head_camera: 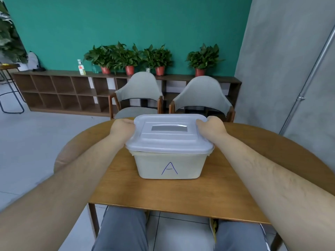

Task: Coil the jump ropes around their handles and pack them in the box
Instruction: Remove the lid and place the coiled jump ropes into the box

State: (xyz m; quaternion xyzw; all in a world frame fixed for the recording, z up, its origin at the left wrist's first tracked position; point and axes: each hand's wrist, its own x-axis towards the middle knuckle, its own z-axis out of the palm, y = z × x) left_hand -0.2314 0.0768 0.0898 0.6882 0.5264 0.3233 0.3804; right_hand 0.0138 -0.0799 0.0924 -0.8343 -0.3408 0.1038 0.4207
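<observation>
A white plastic box point(168, 165) marked with a blue letter A stands in the middle of the wooden table point(181, 194). Its translucent lid point(168, 140) with a grey handle recess lies on top. My left hand point(122, 128) grips the lid's far left edge, fingers curled over the rim. At the far right edge my right hand point(211, 126) grips the lid the same way. No jump rope is visible; the box's inside is hidden.
Two grey chairs point(139, 95) stand behind the table. A low wooden shelf point(63, 91) with several potted plants point(126, 58) runs along the green wall. A grey wall with a metal pipe point(306, 84) is at the right. My knees show below the table's near edge.
</observation>
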